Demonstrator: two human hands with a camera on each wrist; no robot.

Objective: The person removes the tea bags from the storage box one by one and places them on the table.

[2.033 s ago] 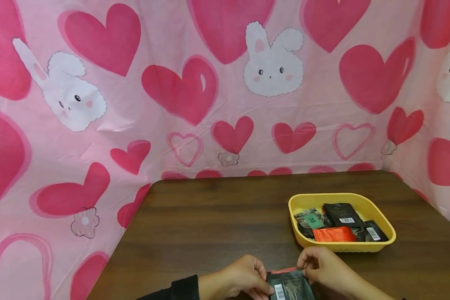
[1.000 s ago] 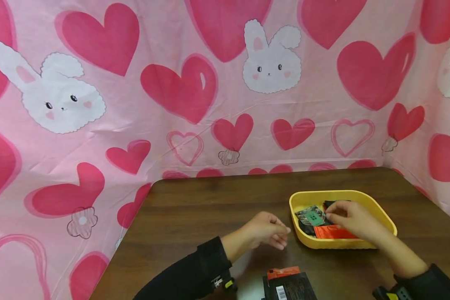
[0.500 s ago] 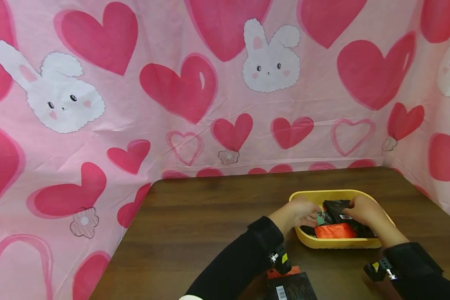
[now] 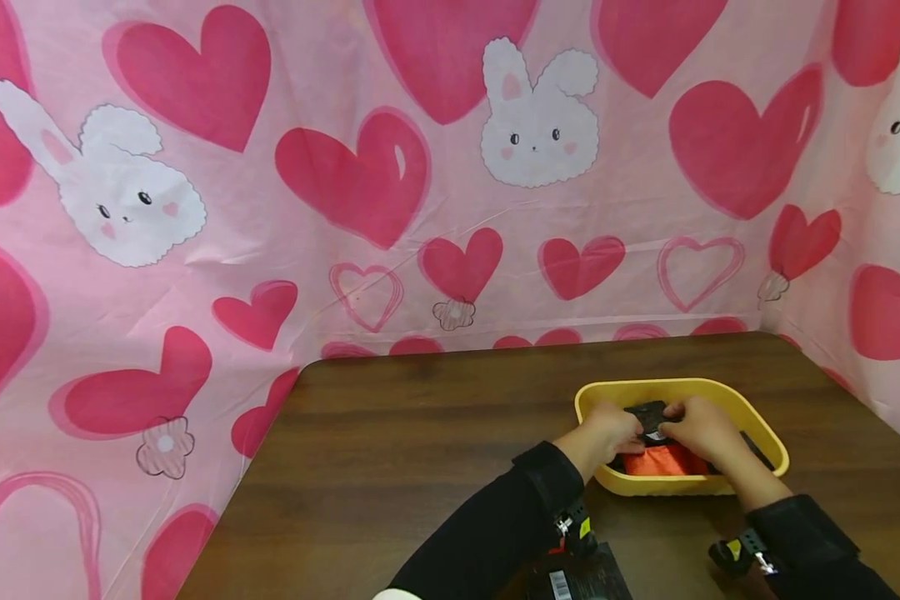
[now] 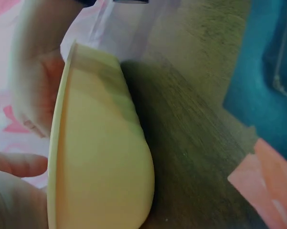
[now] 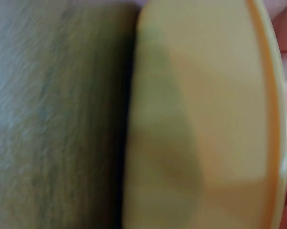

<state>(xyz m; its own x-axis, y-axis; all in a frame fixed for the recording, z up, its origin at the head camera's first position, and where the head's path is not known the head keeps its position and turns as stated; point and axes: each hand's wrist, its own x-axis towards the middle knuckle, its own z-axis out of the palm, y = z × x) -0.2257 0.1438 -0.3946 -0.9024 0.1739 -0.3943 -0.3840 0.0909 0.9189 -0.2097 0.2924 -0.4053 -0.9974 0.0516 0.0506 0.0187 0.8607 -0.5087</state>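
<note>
Both hands are inside the yellow basket (image 4: 686,487) on the table. My right hand (image 4: 703,431) pinches the right side of a small black packet (image 4: 649,414) with a white barcode label. At the packet's left edge, my left hand (image 4: 607,435) holds it with thumb and fingers. An orange packet (image 4: 664,461) lies just below, towards the front wall. In the left wrist view, the basket wall (image 5: 100,143) hides most of both hands' work. The right wrist view shows mainly the basket's outer side (image 6: 205,119); the fingertips are hidden there.
Another black packet (image 4: 585,577) with a barcode lies at the table's front, partly behind the left sleeve (image 4: 480,525). Orange material (image 5: 262,181) sticks out beside it. More dark packets (image 4: 756,450) lie at the basket's right. A pink heart-patterned cloth (image 4: 390,317) hangs behind the brown table (image 4: 390,467).
Both hands left the black packet at the table's front and reached into the basket. Since half a second ago, the basket's black packet has shifted left between the hands.
</note>
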